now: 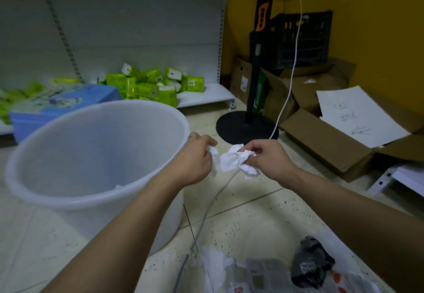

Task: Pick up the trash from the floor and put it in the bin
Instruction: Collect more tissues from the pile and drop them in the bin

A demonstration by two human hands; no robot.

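Note:
A large white plastic bin stands on the floor at the left, with a bit of white paper showing inside near its front wall. My left hand hovers by the bin's right rim, closed on a small piece of white tissue. Just to its right, my right hand grips a bigger crumpled white tissue. The two tissues almost touch. More trash lies on the floor at the bottom: white tissue, clear plastic wrappers and a crumpled black bag.
A fan's black round base and pole stand just beyond my hands, with a white cord hanging down. Open cardboard boxes lie at the right. A white shelf holds green packs behind the bin. A thin cable runs across the tiles.

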